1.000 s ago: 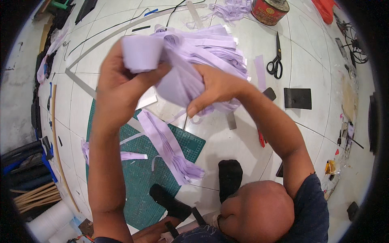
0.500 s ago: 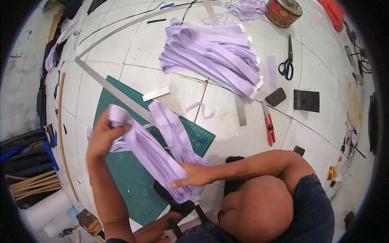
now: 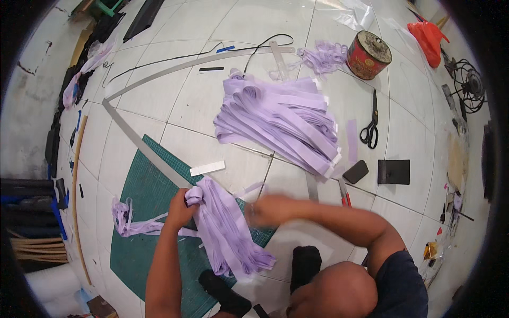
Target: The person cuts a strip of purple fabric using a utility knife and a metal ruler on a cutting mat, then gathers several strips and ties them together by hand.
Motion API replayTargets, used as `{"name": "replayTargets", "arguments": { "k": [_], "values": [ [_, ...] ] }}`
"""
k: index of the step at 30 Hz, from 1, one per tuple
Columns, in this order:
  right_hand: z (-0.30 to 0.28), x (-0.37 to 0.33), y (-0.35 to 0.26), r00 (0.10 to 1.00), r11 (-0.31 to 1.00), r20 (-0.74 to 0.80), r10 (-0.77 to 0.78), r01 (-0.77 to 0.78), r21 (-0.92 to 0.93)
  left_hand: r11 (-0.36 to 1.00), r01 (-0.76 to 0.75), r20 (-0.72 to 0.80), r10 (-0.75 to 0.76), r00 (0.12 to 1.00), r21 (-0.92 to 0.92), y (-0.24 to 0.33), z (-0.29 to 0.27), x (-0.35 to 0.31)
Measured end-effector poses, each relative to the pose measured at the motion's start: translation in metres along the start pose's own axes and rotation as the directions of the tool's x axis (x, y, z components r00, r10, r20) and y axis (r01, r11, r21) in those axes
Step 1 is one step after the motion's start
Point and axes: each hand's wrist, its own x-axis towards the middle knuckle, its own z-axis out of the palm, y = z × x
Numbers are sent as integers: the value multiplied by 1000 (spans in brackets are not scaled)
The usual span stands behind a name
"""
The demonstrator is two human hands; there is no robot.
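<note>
My left hand [image 3: 182, 210] is closed on the folded upper end of a bundle of lilac fabric strips [image 3: 228, 233]. The bundle slants down toward my feet, over the green cutting mat [image 3: 143, 259]. To the right of the bundle is my right hand [image 3: 273, 210], smeared by motion, so its fingers do not show clearly. Thin lilac offcuts [image 3: 124, 222] trail across the mat's left part. A long grey metal strip [image 3: 151, 153] reaches from the far left to the bundle's top. Beyond it lies a small white block [image 3: 208, 168].
A large pile of lilac strips [image 3: 278, 122] lies on the tiled floor ahead. To its right are black scissors [image 3: 373, 122], a dark rounded block [image 3: 355, 171], a black square piece [image 3: 393, 172] and red-handled cutters [image 3: 345, 197]. A round red tin [image 3: 368, 55] stands farther back.
My right hand has let go of the bundle's lower part and moved up and right. My left hand has shifted right with the upper end, and the strips now lie closer together.
</note>
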Motion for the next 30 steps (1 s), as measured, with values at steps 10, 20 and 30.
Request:
{"name": "replayTargets", "arguments": {
  "k": [10,20,30],
  "values": [
    [-235,87,47,714,610,-528,-459,-180,-772,996,-51,-238,31,971,-76,-16,29,-19],
    [-243,81,69,800,742,-470,-372,-47,-669,997,-12,-496,-28,868,-78,9,21,-59],
    [-224,-8,32,680,804,-602,-419,-32,-594,945,-293,-464,197,863,-143,86,30,-40]
  ]
}}
